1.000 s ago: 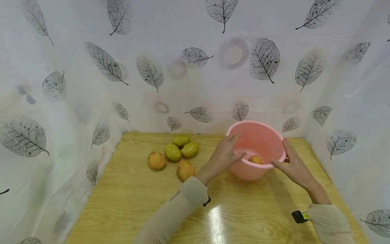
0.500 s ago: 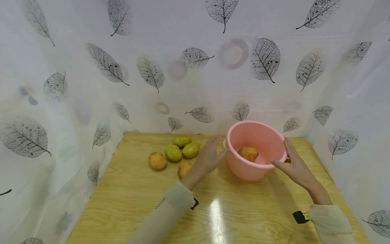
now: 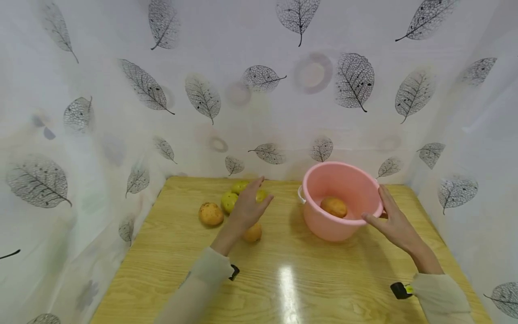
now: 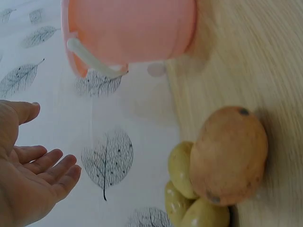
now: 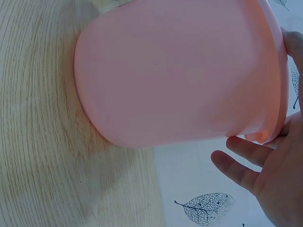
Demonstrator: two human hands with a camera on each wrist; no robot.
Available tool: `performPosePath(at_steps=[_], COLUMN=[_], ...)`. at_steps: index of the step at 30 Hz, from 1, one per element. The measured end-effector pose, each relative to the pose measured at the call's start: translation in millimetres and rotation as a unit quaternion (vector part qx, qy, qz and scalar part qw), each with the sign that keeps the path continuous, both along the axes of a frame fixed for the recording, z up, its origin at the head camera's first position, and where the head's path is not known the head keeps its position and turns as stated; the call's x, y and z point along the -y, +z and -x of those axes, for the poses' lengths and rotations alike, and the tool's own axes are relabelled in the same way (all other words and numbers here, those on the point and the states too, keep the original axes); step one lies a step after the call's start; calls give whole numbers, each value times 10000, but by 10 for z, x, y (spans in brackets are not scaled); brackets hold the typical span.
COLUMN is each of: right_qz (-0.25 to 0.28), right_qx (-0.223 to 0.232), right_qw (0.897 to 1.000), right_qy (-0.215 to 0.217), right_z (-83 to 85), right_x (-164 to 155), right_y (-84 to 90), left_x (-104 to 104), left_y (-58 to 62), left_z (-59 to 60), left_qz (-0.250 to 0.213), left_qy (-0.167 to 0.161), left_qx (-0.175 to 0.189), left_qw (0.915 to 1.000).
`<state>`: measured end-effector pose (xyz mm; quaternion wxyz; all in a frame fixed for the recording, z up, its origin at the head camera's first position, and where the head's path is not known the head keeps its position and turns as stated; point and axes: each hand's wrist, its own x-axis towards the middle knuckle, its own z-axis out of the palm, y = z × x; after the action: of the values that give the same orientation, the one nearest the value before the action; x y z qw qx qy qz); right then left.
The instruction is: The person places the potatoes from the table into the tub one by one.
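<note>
A pink bucket (image 3: 344, 180) stands on the wooden table (image 3: 283, 279) at the back right, with one brown potato (image 3: 333, 206) lying inside it. My right hand (image 3: 389, 217) rests against the bucket's right rim, fingers straight; in the right wrist view the right hand (image 5: 272, 172) lies beside the bucket (image 5: 180, 71). My left hand (image 3: 247, 204) hovers open and empty over a cluster of green fruits (image 3: 229, 201), next to a brown potato (image 3: 253, 233). In the left wrist view the left hand's open palm (image 4: 28, 175) faces a brown potato (image 4: 229, 153) and the green fruits (image 4: 182, 168).
Another brown potato (image 3: 210, 213) lies left of the cluster. White leaf-printed curtains (image 3: 259, 90) close the table in at the back and on both sides. Bare tabletop stretches across the front, with a glare spot (image 3: 288, 288).
My left hand has drawn away from the bucket and moved left over the fruit cluster. The potato it was near now lies uncovered in the bucket. The right hand has stayed at the rim.
</note>
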<state>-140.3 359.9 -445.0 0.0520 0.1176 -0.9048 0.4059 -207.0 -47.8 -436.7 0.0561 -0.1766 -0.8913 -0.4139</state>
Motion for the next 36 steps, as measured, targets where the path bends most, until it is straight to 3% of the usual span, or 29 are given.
performPosePath(at_steps=[10, 16, 24, 29, 36], right_qz=[-19, -14, 37, 78, 64], right_qx=[-63, -77, -111, -109, -92], right_qw=[10000, 10000, 9999, 9999, 9999], right_qy=[30, 19, 26, 0, -5], right_z=[-1, -4, 12, 25, 29], right_x=[-14, -23, -39, -39, -44], right_y=[-21, -9, -25, -27, -33], left_x=[522, 807, 1153, 1346, 1481], left_y=[-26, -34, -108, -195, -272], left_z=[-32, -52, -50, -72, -135], left_qz=[-249, -266, -284, -242, -211], left_qy=[407, 757, 1098, 1226, 1457], left_qx=[-207, -153, 267, 272, 630], left_qw=[9986, 9967, 9932, 9918, 9871])
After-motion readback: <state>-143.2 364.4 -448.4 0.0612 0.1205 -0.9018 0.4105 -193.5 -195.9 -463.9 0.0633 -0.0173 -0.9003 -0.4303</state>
